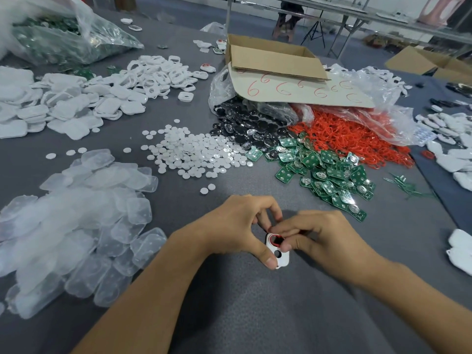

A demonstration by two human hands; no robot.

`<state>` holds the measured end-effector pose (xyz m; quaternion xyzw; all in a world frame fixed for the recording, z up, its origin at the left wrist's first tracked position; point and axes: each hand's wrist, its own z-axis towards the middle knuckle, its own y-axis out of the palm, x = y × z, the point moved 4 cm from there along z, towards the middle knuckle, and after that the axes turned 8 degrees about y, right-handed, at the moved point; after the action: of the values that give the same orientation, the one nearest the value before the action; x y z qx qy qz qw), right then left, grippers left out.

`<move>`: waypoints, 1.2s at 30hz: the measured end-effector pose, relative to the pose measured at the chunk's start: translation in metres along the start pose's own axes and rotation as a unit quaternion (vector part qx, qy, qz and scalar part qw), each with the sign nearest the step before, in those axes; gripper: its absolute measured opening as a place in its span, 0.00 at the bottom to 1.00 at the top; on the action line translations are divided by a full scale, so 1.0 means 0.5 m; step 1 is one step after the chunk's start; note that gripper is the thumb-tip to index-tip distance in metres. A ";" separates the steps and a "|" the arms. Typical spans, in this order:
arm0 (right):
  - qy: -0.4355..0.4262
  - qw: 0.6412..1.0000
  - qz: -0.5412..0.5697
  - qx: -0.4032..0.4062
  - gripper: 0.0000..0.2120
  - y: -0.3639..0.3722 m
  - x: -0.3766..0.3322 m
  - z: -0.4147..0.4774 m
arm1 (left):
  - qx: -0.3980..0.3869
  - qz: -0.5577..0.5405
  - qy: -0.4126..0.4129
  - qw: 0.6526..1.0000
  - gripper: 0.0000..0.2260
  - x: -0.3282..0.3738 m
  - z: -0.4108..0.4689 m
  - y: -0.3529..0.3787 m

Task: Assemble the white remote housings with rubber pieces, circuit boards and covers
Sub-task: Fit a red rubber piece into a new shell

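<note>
A white remote housing (283, 259) with a round hole and a larger opening is held over the grey table near the front middle. My left hand (242, 226) grips its left side, thumb along the lower edge. My right hand (321, 238) pinches a red rubber piece (275, 238) at the housing's upper opening. Green circuit boards (329, 172) lie heaped behind the hands to the right. Red rubber rings (350, 136) spill from a bag beyond them. White housings (107, 98) pile up at the back left.
Clear plastic covers (76, 221) are heaped at the left. White round discs (189, 152) and black pieces (245, 126) lie mid-table. A cardboard box (270, 57) stands behind. A plastic bag of green boards (63, 39) sits far left. More white parts (457, 154) lie at the right.
</note>
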<state>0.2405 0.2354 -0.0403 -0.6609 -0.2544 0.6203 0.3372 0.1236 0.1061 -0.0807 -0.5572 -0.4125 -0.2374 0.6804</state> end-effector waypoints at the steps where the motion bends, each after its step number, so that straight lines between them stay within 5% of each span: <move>1: 0.009 1.000 0.008 -0.022 0.09 -0.003 0.002 0.010 | 0.001 -0.001 0.001 1.000 0.31 0.000 0.000 0.000; 6: -0.013 0.995 -0.025 -0.096 0.07 -0.009 -0.002 0.042 | 0.000 -0.002 0.001 1.000 0.31 0.001 0.000 0.000; 11: 0.126 0.971 0.031 -0.200 0.08 -0.005 -0.001 0.081 | 0.004 0.003 -0.002 1.000 0.30 0.000 0.000 0.001; 19: 0.268 0.922 -0.063 -0.272 0.10 0.011 -0.024 0.131 | 0.000 0.017 -0.014 1.000 0.30 -0.002 0.004 0.002; 24: 0.295 0.936 0.013 -0.194 0.10 0.001 -0.010 0.100 | -0.005 0.007 -0.019 1.000 0.35 -0.005 0.001 0.003; 32: 0.321 0.931 0.145 0.090 0.12 0.036 0.017 -0.002 | -0.008 -0.005 -0.011 1.000 0.35 0.004 -0.002 0.001; 36: 0.317 0.921 0.191 0.122 0.02 0.047 0.013 -0.036 | -0.004 -0.004 -0.013 1.000 0.32 0.007 -0.005 -0.002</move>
<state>0.2570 0.2231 -0.0624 -0.8127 0.0749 0.4571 0.3535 0.1253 0.1037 -0.0775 -0.5612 -0.4222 -0.2345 0.6722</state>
